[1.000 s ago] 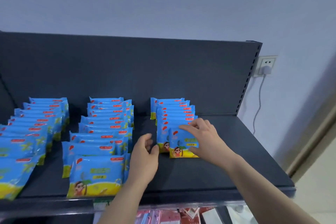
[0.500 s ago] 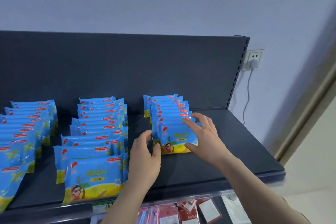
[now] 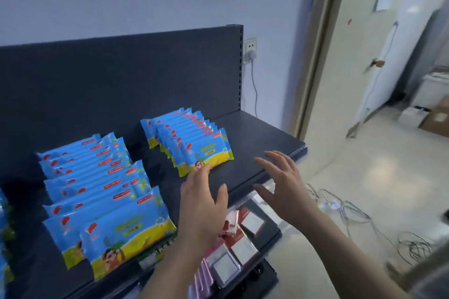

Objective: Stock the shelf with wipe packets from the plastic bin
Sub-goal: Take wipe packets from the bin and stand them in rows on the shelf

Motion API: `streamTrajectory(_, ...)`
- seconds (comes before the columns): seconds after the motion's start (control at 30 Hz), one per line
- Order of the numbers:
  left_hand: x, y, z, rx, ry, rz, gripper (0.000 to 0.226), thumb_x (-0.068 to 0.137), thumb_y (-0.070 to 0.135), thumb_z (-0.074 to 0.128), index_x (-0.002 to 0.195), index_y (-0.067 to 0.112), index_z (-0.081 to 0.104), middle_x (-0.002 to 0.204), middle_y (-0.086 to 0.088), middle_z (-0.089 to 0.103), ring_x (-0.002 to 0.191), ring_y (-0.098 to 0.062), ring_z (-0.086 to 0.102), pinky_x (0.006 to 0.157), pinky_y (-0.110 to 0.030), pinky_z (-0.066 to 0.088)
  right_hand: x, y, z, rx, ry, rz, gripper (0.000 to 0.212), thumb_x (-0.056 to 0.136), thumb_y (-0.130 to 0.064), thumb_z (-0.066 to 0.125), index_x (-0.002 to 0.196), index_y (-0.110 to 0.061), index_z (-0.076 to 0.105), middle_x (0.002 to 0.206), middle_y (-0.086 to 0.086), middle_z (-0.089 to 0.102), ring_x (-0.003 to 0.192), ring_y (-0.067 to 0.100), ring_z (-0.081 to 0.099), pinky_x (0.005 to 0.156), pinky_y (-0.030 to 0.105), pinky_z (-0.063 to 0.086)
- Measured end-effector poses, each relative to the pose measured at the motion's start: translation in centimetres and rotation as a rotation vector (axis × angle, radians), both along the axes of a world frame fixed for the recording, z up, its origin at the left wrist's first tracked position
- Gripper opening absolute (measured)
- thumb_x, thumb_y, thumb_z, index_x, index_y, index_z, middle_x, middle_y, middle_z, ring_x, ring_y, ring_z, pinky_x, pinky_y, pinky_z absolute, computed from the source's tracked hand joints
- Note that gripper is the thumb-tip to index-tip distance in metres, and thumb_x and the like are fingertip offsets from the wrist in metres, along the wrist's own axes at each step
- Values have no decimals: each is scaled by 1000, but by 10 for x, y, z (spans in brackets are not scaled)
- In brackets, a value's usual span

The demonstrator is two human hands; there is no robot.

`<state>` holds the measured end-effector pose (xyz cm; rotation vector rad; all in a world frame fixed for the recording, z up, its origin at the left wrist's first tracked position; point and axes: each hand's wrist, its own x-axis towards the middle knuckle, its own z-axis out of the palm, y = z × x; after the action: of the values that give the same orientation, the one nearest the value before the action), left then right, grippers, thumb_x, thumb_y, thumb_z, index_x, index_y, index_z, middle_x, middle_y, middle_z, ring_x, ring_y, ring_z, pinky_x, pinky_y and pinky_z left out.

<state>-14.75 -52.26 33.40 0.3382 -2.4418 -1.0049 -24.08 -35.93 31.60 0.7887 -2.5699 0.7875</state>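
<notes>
My left hand (image 3: 201, 204), fingers straight and together, touches the front wipe packet (image 3: 206, 153) of the row nearest the shelf's (image 3: 262, 138) right edge. My right hand (image 3: 284, 189), fingers spread, holds nothing above the shelf's front edge. Red-and-white packs (image 3: 243, 226) lie below the shelf, and cables (image 3: 352, 213) lie on the floor.

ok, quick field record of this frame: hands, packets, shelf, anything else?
left hand: open, straight fingers, tips at the lower edge of the front blue-and-yellow plastic wipe packet in the right row
right hand: open, fingers spread, holds nothing, at the shelf's front edge
dark grey metal shelf: packets in overlapping rows
middle row of packets: untouched
lower shelf: red-and-white packaged items
plastic bin: not in view
</notes>
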Motion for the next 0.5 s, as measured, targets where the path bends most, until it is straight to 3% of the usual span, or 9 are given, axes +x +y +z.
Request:
streamTrajectory(0.17,37,44,-20,10,-23,-243,46,88,28,56,132,21,47,126,2,49,121,-17,43,102,-39,41,89,60,-28,-10,-88,-250,53,83,-30,69,132,-25,51,140,-1,45,136,22,28,112,40,27)
streamTrajectory(0.23,52,68,-29,15,-55,-339,45,86,30,56,130,21,49,122,2,50,117,-18,46,99,-39,44,122,90,-40,-12,-134,-333,52,81,-29,71,130,-23,54,137,3,48,134,25,32,112,44,30)
streamTrajectory(0.33,73,104,-42,-28,-103,-475,47,85,23,61,130,18,49,122,-1,52,117,-19,45,101,-29,35,168,137,-56,-35,-201,-483,49,78,-24,74,124,-18,60,129,11,55,129,32,39,107,48,34)
streamTrajectory(0.5,105,169,-62,-51,-176,-674,46,89,25,58,133,20,46,127,2,49,121,-16,41,103,-30,33,240,217,-78,-12,-279,-713,45,73,-25,75,116,-16,65,117,10,61,120,35,47,106,46,36)
